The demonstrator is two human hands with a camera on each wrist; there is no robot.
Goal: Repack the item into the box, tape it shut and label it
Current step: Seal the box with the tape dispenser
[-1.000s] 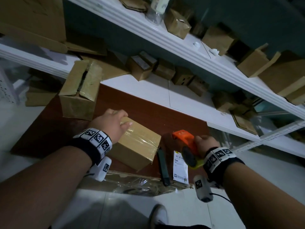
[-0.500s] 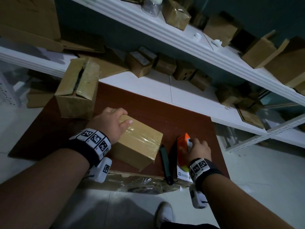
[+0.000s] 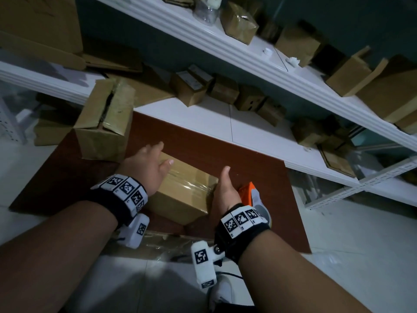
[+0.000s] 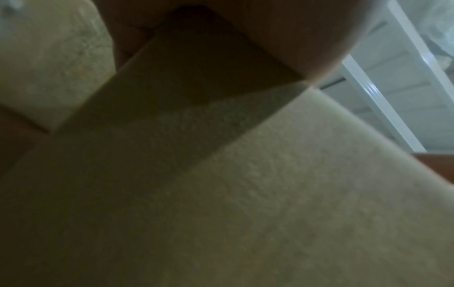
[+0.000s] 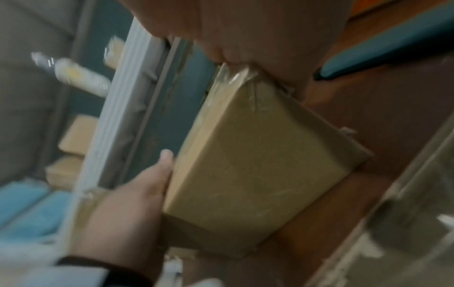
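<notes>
We judge taping is done and labelling comes next; that calls for turning the box (image 3: 185,190) and fetching a label. The box sits on the brown table (image 3: 259,168) between our palms. Left hand (image 3: 146,166) rests flat on top, fingers straight; right hand (image 3: 224,188) presses its side, fingers extended.
</notes>
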